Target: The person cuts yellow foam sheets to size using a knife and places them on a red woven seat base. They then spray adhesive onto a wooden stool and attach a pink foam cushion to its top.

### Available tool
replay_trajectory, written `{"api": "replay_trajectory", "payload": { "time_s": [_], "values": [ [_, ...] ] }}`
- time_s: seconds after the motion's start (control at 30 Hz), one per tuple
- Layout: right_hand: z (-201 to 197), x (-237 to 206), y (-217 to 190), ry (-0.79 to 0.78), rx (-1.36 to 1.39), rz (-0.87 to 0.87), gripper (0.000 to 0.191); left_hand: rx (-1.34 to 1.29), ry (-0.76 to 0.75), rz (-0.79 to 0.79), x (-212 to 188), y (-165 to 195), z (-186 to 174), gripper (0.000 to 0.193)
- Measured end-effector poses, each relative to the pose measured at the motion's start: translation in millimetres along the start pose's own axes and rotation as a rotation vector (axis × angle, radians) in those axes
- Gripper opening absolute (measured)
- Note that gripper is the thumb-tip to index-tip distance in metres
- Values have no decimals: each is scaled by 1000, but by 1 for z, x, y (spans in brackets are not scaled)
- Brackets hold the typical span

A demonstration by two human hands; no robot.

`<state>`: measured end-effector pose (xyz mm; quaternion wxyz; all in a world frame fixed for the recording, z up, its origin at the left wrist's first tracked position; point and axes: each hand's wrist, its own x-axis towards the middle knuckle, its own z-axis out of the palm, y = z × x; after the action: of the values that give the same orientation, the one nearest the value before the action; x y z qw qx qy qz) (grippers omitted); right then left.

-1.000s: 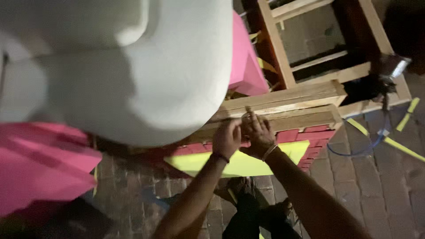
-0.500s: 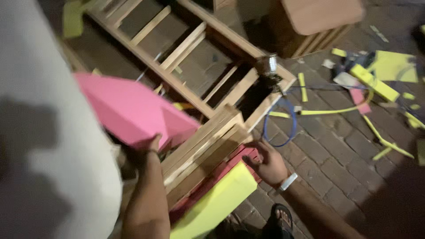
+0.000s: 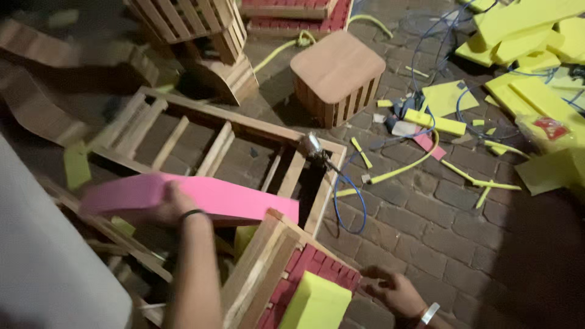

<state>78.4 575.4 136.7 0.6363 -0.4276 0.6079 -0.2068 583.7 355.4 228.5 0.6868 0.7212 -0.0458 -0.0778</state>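
The left hand [image 3: 167, 204] gripped the near edge of a pink foam slab [image 3: 201, 196], fingers curled over it, a dark band round the wrist. The slab lay across the near side of an open wooden frame [image 3: 244, 125] on the brick floor [image 3: 439, 237]. The right hand [image 3: 393, 289] hung low at the near right, fingers loosely bent and holding nothing, just beside the corner of a red-covered wooden piece [image 3: 286, 268] with a yellow foam block [image 3: 317, 301] against it. Farther off stood a slatted wooden stool [image 3: 338, 76]; a blue cable [image 3: 356, 204] looped past the frame's right corner, and yellow foam scraps [image 3: 524, 49] were scattered at the far right.
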Motion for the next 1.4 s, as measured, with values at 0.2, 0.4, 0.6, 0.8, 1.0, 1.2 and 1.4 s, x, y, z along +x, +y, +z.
{"api": "replay_trajectory", "payload": {
  "time_s": [0.2,0.4,0.6,0.8,1.0,1.2,1.4],
  "values": [
    [-44,1,-26,-43,178,-86,50,191,-124,699,-109,104,54,63],
    [-125,1,-106,-91,436,107,82,-359,-492,429,-260,270,110,54],
    [-283,-39,-219,-213,1131,-32,124,-704,-739,-19,-501,370,147,57],
    [-537,-188,-291,342,1527,-684,108,-1004,-1264,-418,-717,391,160,45],
    [-705,-351,-233,743,1193,-1239,90,-998,-1673,-920,-915,335,176,49],
    [-835,-447,-169,1247,1100,-1071,87,-801,-2326,-960,-1155,247,211,44],
    [-875,-431,-100,1412,735,1,59,160,-2865,867,-1239,109,213,74]
  ]
}}
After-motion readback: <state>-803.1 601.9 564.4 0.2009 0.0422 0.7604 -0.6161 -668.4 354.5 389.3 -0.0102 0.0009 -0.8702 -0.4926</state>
